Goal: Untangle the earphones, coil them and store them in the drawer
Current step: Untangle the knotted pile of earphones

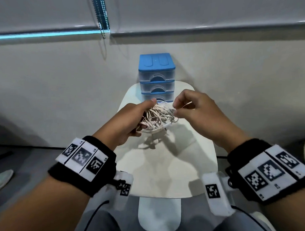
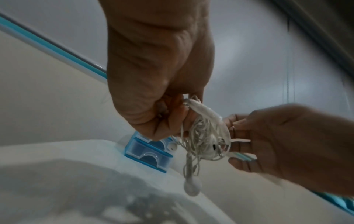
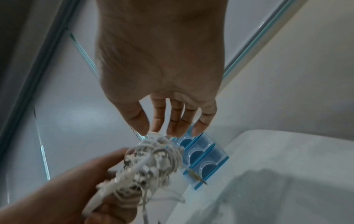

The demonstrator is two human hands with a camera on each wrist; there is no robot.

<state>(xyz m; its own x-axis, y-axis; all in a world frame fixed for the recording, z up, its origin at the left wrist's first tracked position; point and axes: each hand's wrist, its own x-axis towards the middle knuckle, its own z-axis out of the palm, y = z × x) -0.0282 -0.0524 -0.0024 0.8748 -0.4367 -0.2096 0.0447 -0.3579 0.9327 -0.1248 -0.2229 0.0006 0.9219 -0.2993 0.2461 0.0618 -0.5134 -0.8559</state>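
Note:
A tangled bundle of white earphones (image 1: 157, 117) hangs in the air above the small white table (image 1: 167, 166). My left hand (image 1: 131, 119) grips the bundle from the left, fingers curled round it. My right hand (image 1: 187, 107) pinches a strand at the bundle's right edge between thumb and forefinger. In the left wrist view the earphones (image 2: 205, 141) dangle with one earbud (image 2: 192, 187) at the bottom. In the right wrist view the earphones (image 3: 153, 162) are blurred, and a plug end (image 3: 197, 176) sticks out. The blue drawer unit (image 1: 157, 77) stands behind, all three drawers closed.
The drawer unit (image 2: 148, 154) sits at the table's far end against a pale wall. A beaded blind cord (image 1: 102, 22) hangs from the window above left. My knees (image 1: 103, 226) are under the table's near edge.

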